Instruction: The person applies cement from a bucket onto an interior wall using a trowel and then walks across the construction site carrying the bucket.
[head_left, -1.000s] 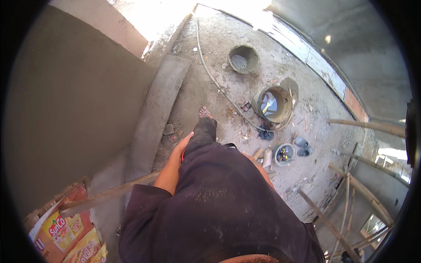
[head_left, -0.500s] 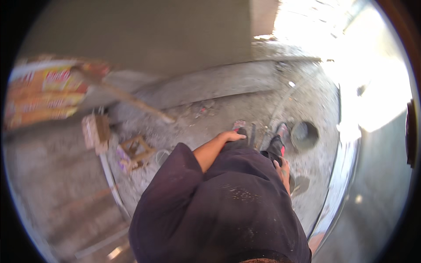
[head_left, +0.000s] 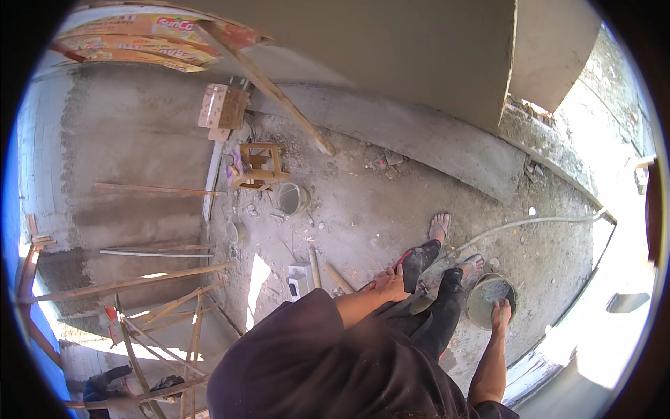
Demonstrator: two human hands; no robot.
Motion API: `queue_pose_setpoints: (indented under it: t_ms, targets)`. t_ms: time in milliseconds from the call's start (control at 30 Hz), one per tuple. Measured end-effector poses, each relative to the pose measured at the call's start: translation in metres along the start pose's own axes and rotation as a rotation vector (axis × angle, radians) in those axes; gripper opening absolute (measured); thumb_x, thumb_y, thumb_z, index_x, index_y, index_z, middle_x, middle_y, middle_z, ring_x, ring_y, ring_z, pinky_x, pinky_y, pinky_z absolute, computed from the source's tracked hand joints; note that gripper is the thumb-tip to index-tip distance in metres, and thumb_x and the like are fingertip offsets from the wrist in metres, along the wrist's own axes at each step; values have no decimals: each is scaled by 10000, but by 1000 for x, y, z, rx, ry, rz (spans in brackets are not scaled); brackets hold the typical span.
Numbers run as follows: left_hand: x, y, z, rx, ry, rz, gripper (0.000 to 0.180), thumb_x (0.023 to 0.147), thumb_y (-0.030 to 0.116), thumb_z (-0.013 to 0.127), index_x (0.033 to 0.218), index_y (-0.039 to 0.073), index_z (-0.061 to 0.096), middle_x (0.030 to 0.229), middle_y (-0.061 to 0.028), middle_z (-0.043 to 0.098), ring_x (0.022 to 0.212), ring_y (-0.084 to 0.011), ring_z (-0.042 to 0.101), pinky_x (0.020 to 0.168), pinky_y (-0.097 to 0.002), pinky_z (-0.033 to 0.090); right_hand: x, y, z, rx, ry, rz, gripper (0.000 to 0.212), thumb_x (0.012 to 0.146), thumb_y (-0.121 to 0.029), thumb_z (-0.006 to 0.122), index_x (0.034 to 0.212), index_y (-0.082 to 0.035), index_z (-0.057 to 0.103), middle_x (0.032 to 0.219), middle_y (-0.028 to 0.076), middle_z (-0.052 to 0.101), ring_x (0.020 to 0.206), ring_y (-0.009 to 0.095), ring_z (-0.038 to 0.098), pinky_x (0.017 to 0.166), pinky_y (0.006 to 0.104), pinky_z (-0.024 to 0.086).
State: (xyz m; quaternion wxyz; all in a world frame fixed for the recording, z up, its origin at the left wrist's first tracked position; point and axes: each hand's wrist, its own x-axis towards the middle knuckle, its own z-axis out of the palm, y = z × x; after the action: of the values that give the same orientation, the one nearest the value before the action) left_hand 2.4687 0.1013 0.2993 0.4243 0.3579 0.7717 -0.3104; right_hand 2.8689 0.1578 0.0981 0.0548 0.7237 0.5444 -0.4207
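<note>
My left hand [head_left: 391, 285] lies on my dark-trousered left leg, fingers stretched out and nothing in them. My right hand [head_left: 500, 314] is lowered over a round dark bucket [head_left: 479, 318] beside my right foot. Its fingers are curled closed at the bucket's near right side. Whether they grip the rim, a handle or something inside, I cannot tell. A grey surface shows within the bucket. My feet, in sandals, stand on the dusty floor just left of and beyond it.
A hose [head_left: 530, 222] runs past my feet. To the left are another bucket [head_left: 292, 199], a wooden stool [head_left: 259, 166], a cardboard box [head_left: 222, 108] and a white box-shaped thing [head_left: 301, 281]. A wooden pole [head_left: 279, 98] leans ahead. Bamboo scaffolding [head_left: 167, 307] stands lower left.
The view has swung, bringing more of the left side and the scaffolding in. My right hand has gone from my leg to over the bucket. My left hand stays at my leg.
</note>
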Motion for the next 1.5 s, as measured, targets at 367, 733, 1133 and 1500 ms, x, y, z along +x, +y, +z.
queue_pose_setpoints:
  t_ms: [367, 733, 1133, 1500]
  targets:
    - [48, 36, 1, 61, 209, 76, 1175, 697, 518, 814, 1506, -44, 173, 1259, -220, 517, 1149, -372, 540, 967, -491, 432, 153, 76, 140, -197, -263, -44, 548, 905, -349, 643, 1380, -102, 523, 792, 193, 690, 643, 332, 677, 598, 447, 552]
    - [45, 37, -3, 106, 203, 95, 1159, 683, 475, 833, 1497, -54, 199, 1302, -233, 494, 1192, -380, 524, 995, -504, 423, 64, 2, 66, -381, -65, 59, 641, 841, -319, 691, 1399, -111, 454, 1448, 159, 433, 1323, 395, 421, 943, 502, 492]
    - [49, 45, -7, 74, 223, 163, 1134, 697, 464, 832, 1495, -43, 204, 1320, -240, 483, 1205, -392, 507, 983, -519, 424, 101, 33, 96, -740, -79, -397, 456, 809, -333, 684, 1183, -79, 633, 1287, 123, 591, 1279, 305, 503, 1031, 487, 406]
    - [65, 21, 12, 45, 6, 290, 1203, 659, 581, 818, 1527, 1, 219, 1416, -266, 435, 1332, -428, 420, 1080, -530, 374, -112, 32, -42, -564, -372, 122, 412, 700, -416, 825, 942, -88, 762, 1046, 147, 720, 1070, 336, 664, 901, 451, 525]
